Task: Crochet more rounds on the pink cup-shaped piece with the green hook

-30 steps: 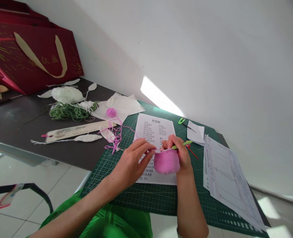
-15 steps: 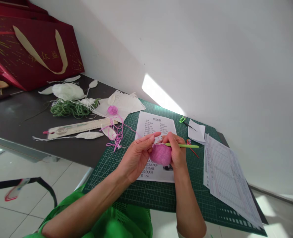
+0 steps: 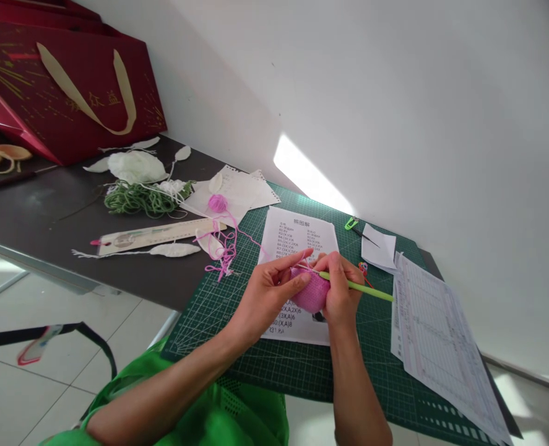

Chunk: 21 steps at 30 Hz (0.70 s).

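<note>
So the pink crochet piece [image 3: 312, 293] sits between the two hands, over the lower half of the printed sheet [image 3: 278, 232], well in from the near edge of the green cutting mat [image 3: 371, 365]. Both forearms cross that edge. On the right, a strip of mat runs between the sheet and the lined papers [image 3: 445, 347], which lie along the mat's right side. Over on the left there's more stuff: the pink yarn tangle [image 3: 228, 248] lies right around the mat's left edge, and the ruler [image 3: 153, 237] is on the dark counter [image 3: 37, 217] just past it.

The green hook [image 3: 371, 289] lies crosswise, long axis slanting: handle end toward the lower right, working end toward the left hand [image 3: 265, 296] at the top rim of the piece. Can't make out the very tip, too small. The piece is rounded, rim side up and away from the wearer.

Left hand is pretty narrow, thumb pressed on the piece, index finger stretched out by the pink strand. Right hand [image 3: 343, 296] is curled round the hook, fingers up against the piece.
</note>
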Available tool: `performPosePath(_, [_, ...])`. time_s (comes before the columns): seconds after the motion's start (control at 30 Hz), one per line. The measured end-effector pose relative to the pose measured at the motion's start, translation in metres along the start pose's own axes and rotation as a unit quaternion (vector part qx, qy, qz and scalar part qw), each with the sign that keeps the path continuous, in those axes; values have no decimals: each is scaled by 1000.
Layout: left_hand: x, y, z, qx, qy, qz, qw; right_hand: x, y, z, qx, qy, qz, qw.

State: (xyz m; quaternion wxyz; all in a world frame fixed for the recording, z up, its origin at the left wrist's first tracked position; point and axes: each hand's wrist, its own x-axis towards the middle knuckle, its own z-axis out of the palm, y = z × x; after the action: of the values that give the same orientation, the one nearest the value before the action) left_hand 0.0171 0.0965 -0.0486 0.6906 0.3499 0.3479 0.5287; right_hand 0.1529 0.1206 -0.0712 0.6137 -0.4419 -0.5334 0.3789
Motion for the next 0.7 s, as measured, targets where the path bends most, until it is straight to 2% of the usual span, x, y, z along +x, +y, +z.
performPosePath(0.13, [0,1,0,19,5,10,1000,-3,-3,2,-43,12,-30,999])
performPosePath(0.37, [2,0,-4,-12,-18,-30,999,-5,-6,-1,-166,-27,-152,974])
performPosePath(0.53, [6,0,-6,-74,-36,-55,995,-1,-8,-1,-163,-50,-190,967])
performPosePath(0.7, [5,3,-10,-53,-49,-60,996,0,-9,0,-197,-57,-240,949])
